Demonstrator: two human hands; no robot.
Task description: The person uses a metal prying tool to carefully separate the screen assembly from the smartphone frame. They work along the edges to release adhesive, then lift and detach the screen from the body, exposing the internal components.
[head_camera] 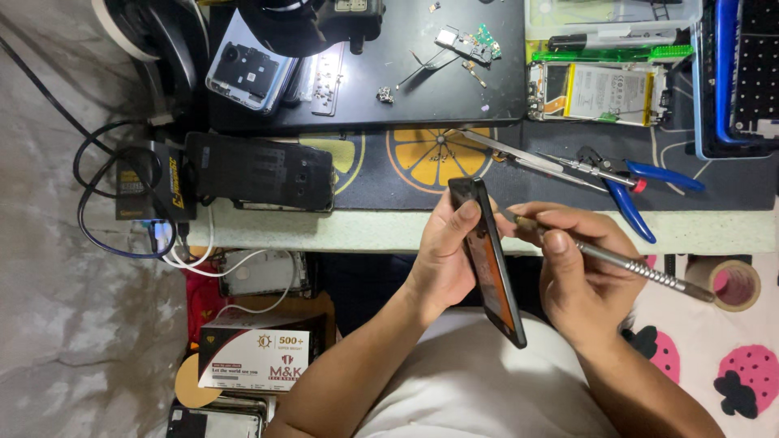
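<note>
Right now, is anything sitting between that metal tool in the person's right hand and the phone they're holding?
Nothing visible. The metal tool in the right hand points straight at the phone, held edge-up by the left hand.

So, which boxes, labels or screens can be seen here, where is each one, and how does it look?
Cardboard box: lower left, under the bench; flat rectangle, white and dark red.
Phone: centre, held edge-on in the left hand; slim, black, orange-lit face.
Battery label: top right, inside an opened phone; white rectangle, yellow edges.
Charger label: left bench edge; black block, yellow print.
The right hand holds a metal screwdriver.
</note>
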